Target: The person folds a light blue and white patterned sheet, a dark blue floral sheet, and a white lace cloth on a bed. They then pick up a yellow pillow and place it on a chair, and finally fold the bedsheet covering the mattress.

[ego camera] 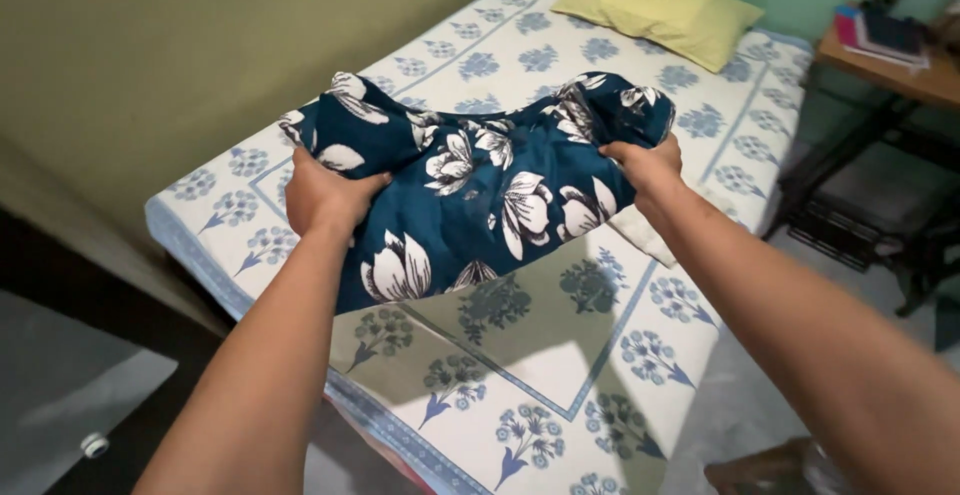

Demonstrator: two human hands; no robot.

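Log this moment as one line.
left hand: grips cloth | right hand: grips cloth | cloth: held above bed | pillow: far end

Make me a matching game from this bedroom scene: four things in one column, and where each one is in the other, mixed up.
Things:
1. dark blue floral cloth
2. yellow pillow
3. stack of books
4. printed bedsheet

Places:
A. on the wooden side table at the right
B. spread over the bed
C. held up in both hands
D. at the far end of the bed

Pairs: 1-C, 2-D, 3-A, 4-B
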